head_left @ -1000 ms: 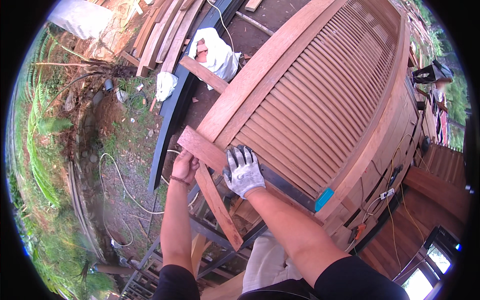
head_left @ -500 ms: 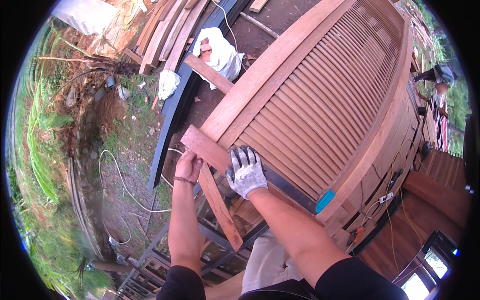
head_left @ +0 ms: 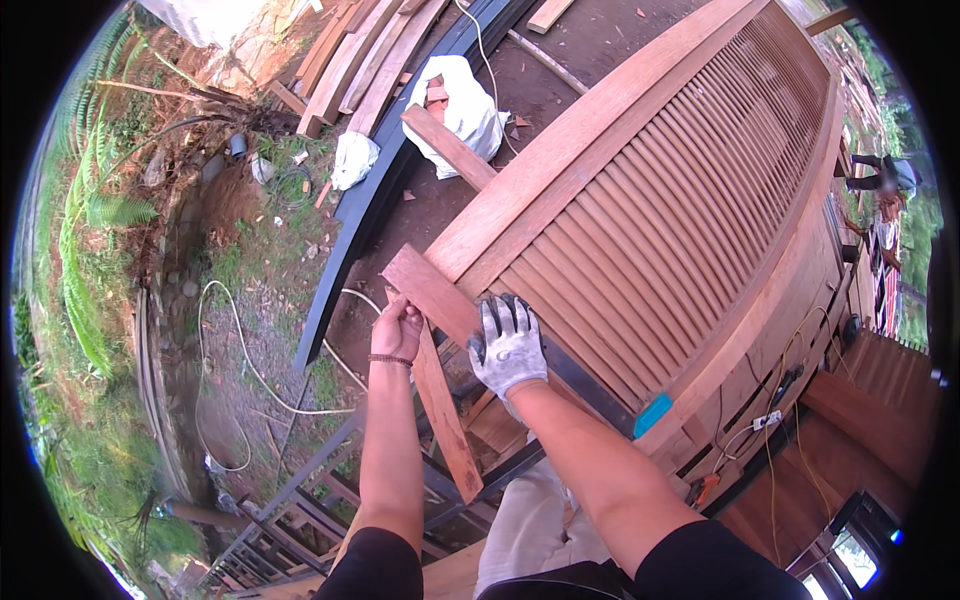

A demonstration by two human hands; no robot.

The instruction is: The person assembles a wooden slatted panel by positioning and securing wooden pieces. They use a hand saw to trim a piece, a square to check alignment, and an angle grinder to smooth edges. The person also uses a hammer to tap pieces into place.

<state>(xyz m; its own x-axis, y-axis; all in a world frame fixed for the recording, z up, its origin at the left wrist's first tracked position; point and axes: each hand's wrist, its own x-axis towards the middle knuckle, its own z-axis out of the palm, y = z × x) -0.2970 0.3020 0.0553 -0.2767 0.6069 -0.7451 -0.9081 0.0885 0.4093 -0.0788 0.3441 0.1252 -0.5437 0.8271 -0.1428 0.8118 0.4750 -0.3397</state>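
A short reddish-brown board (head_left: 432, 290) lies across the near left corner of a large slatted wooden panel (head_left: 660, 220), against the end of its wide side rail (head_left: 540, 175). My left hand (head_left: 398, 330), bare with a beaded bracelet, is closed on the board's lower edge; some fingertips are hidden beneath it. My right hand (head_left: 508, 345), in a grey-white work glove, lies flat with fingers stretched over the slat ends, its thumb side at the board's right end. Below the left hand a narrow wooden strip (head_left: 446, 420) slants down. A turquoise object (head_left: 652, 416) sits at the panel's near right corner.
A dark metal beam (head_left: 345, 235) runs along the left, beside white sacks (head_left: 455, 115) and stacked planks (head_left: 370, 65). A pale hose (head_left: 240, 340) loops over the ground. Cables and a power strip (head_left: 767, 420) lie at right. Another person (head_left: 888, 180) is far right.
The view has shifted slightly, so the panel and both hands appear a little further right. Both hands keep their places at the board, and the board stays against the rail end.
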